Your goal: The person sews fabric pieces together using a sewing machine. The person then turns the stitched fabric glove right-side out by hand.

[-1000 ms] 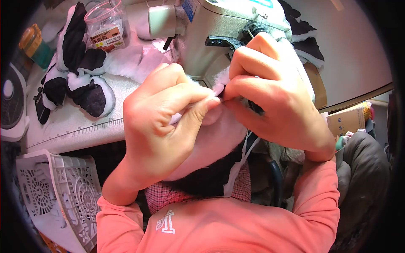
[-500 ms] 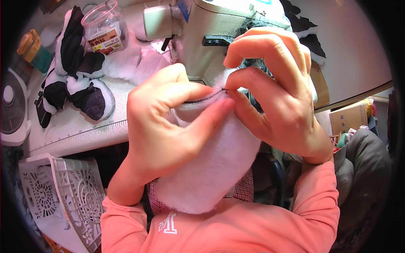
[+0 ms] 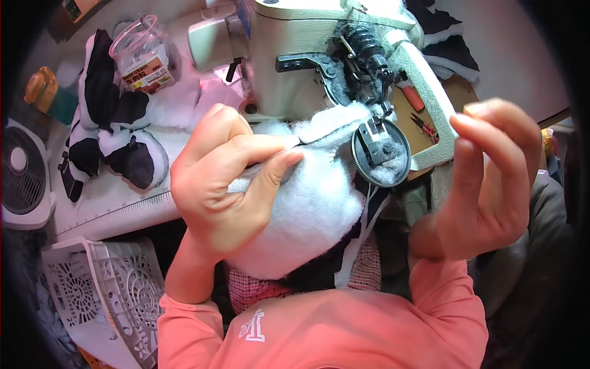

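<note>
My left hand [image 3: 230, 178] pinches the edge of a white fluffy fabric piece [image 3: 313, 209] between thumb and fingers. The piece hangs down over my lap, and its upper edge runs right to the round metal disc [image 3: 382, 154] at the head of the sewing machine [image 3: 289, 37]. To the right of the disc, my right hand [image 3: 491, 178] is raised off the fabric, its fingers apart and bent, with nothing visible in them. White fluff clings to the machine's dark mechanism [image 3: 362, 61].
Black-and-white fabric pieces [image 3: 138, 163] and a clear plastic jar [image 3: 147, 64] lie at the left, near a fan [image 3: 23, 169]. A white plastic basket [image 3: 104, 289] stands below the table's left edge. Red-handled snips [image 3: 424, 127] rest behind the machine's arm.
My right hand has let go of the fabric edge and moved right. My left hand has shifted slightly left, still pinching. The fabric edge now reaches the disc, which has come into view.
</note>
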Motion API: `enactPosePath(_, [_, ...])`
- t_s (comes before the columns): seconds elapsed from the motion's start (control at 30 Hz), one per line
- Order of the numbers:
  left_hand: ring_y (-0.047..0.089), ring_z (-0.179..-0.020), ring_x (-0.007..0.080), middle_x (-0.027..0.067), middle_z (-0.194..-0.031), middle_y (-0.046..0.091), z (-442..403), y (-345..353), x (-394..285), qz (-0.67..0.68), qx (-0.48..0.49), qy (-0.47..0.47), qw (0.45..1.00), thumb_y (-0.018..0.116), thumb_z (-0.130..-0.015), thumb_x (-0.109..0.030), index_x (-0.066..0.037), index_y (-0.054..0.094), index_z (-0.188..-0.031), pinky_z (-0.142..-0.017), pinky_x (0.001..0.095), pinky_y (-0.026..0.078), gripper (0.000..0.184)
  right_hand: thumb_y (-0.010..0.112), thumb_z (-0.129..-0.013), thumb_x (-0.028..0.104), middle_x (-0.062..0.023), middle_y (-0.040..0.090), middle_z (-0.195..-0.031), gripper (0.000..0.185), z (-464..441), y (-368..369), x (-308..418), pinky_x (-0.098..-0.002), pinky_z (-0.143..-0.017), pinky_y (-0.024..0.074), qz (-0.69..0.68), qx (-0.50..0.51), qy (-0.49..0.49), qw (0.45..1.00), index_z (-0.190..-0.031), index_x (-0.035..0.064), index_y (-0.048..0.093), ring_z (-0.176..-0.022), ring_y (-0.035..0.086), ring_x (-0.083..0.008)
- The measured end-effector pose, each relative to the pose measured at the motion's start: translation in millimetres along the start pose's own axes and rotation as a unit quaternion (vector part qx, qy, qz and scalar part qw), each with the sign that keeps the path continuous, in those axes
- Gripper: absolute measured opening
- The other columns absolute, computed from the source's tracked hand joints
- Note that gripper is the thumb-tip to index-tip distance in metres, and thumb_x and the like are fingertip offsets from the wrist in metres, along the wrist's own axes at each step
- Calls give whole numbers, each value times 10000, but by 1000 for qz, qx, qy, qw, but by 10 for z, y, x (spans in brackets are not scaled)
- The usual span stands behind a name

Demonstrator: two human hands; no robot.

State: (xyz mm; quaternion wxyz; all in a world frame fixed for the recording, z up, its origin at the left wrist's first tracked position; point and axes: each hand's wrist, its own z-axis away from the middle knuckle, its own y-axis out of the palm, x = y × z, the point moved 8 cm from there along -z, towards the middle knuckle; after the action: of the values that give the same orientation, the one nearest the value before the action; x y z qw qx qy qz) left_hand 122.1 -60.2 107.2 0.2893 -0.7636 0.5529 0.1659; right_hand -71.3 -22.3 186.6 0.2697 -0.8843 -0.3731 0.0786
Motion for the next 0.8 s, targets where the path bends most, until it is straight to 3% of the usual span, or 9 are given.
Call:
enactPosePath(0.03, [429, -595, 158, 46, -651, 464, -11, 21, 4, -2, 5, 2, 1000, 807, -691, 40, 14, 686, -770, -515, 278, 327, 148, 648, -876, 1, -156, 606, -979, 83, 73, -39, -45, -321, -799, 468, -8, -17, 42, 999, -931, -52, 680, -903, 577, -235])
enactPosePath(0.27, [427, -597, 173, 50, -652, 471, -125, 201, -27, 7, 8, 31, 999, 808, -671, 50, 6, 682, -768, -519, 293, 324, 165, 632, -902, 67, -145, 578, -959, 127, 370, -48, -75, -319, -774, 451, -51, -17, 76, 996, -952, -45, 664, -881, 550, -231])
enactPosePath(0.43, [430, -593, 179, 50, -651, 474, -224, 348, -54, 1, 21, 60, 998, 806, -664, 60, 0, 672, -767, -515, 304, 329, 179, 636, -911, 144, -128, 600, -933, 113, 437, -7, 26, -300, -655, 418, -65, 1, 64, 996, -913, 33, 654, -737, 529, -199])
enactPosePath(0.47, [432, -593, 177, 48, -652, 474, -232, 371, -50, -2, 26, 55, 998, 807, -663, 59, -1, 674, -769, -514, 305, 331, 181, 725, -778, 76, -77, 662, -912, 150, 481, 4, 29, -248, -562, 426, -108, -60, 42, 991, -924, 39, 720, -648, 585, -147])
enactPosePath(0.53, [434, -592, 175, 46, -652, 473, -247, 408, -47, -4, 34, 50, 998, 808, -662, 59, -2, 675, -770, -514, 306, 334, 182, 715, -766, 63, -105, 688, -953, 202, 608, 123, 88, -219, -484, 386, -157, -72, 18, 985, -961, 7, 717, -576, 555, -120])
enactPosePath(0.63, [438, -593, 172, 43, -658, 479, -247, 432, -28, -7, 36, 43, 998, 812, -662, 52, -4, 682, -778, -514, 300, 340, 183, 675, -751, 49, -144, 697, -1061, 260, 625, 326, 201, -195, -432, 335, -207, 22, -56, 976, -1002, -10, 708, -531, 487, -68])
enactPosePath(0.67, [442, -597, 170, 42, -661, 484, -245, 439, -11, -5, 38, 34, 999, 810, -663, 52, -5, 687, -787, -517, 297, 345, 184, 718, -828, 124, -185, 698, -1030, 259, 631, 395, 265, -216, -475, 461, -194, 96, -70, 974, -1041, -21, 696, -632, 643, -154])
enactPosePath(0.73, [446, -601, 168, 42, -665, 489, -239, 451, 28, -4, 44, 25, 999, 809, -665, 52, -6, 692, -795, -520, 294, 349, 185, 715, -835, 190, -145, 694, -1073, 292, 685, 552, 319, -260, -542, 497, -144, 140, -28, 979, -1061, 6, 700, -674, 651, -195])
enactPosePath(0.8, [454, -608, 167, 39, -671, 502, -242, 471, 16, 4, 52, 47, 998, 809, -670, 46, -8, 699, -816, -527, 289, 355, 191, 705, -768, 200, -91, 672, -1114, 366, 830, 816, 212, -258, -510, 475, -126, 96, 8, 987, -1095, 40, 669, -680, 620, -155])
